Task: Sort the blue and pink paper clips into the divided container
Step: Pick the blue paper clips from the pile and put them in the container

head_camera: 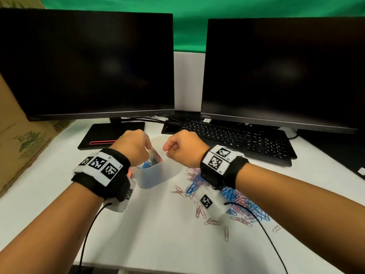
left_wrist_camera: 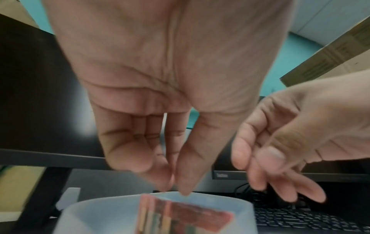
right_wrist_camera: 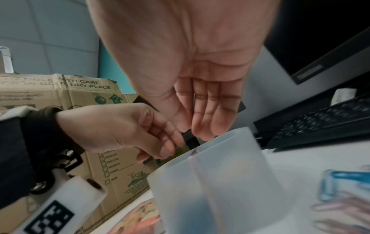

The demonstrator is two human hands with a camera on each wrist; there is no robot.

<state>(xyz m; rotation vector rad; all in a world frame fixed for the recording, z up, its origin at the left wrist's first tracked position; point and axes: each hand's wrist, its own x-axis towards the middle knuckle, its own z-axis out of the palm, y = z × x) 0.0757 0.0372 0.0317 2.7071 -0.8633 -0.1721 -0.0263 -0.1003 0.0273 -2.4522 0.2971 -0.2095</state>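
Observation:
A translucent divided container (head_camera: 154,177) stands mid-table, with a reddish divider (head_camera: 156,156) and blue clips (head_camera: 147,165) in its near-left compartment. My left hand (left_wrist_camera: 176,186) hovers just over the rim (left_wrist_camera: 90,204) by the divider (left_wrist_camera: 180,213), thumb tip against fingertips; no clip shows between them. My right hand (right_wrist_camera: 198,131) hangs over the container's (right_wrist_camera: 230,182) far rim with straight, relaxed fingers, holding nothing. A mixed pile of blue and pink clips (head_camera: 237,196) lies to the right, under my right forearm.
Two dark monitors (head_camera: 88,62) (head_camera: 286,72) and a black keyboard (head_camera: 237,139) stand behind the container. A cardboard box (head_camera: 23,147) leans at the left edge. A pink-orange printed item (right_wrist_camera: 138,218) lies left of the container. Stray pink clips (head_camera: 212,222) dot the white table.

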